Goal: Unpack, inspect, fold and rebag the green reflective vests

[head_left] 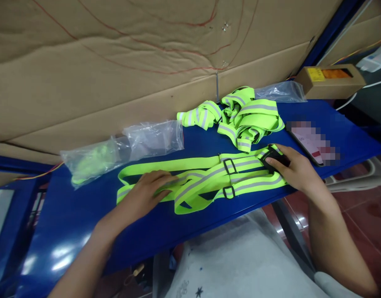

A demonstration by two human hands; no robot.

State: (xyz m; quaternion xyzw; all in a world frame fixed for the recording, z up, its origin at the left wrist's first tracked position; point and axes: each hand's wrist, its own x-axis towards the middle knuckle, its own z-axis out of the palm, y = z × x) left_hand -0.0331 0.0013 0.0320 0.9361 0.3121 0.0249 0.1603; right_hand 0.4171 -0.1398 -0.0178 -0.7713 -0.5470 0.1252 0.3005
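A neon yellow-green reflective strap (pixel 196 184) with a grey stripe lies in long folded loops near the front of the blue table. Two black slider buckles (pixel 229 191) sit on its bands. At its right end, my right hand (pixel 294 165) is closed around a black clip buckle (pixel 274 160), thumb on top. My left hand (pixel 153 186) is closed on the strap's bands towards the left, fingers above and thumb below. Behind, a tangled pile of similar reflective straps (pixel 255 116) rests against the cardboard, with a smaller bundle (pixel 202 115) beside it.
Clear plastic bags (pixel 154 138) lie along the back left, one holding something yellow-green. A phone (pixel 308 142) lies at the right. Behind it are another plastic bag (pixel 280 91) and a cardboard box (pixel 331 85) with an orange window. A cardboard wall (pixel 116 82) with red wires borders the blue table (pixel 85 223).
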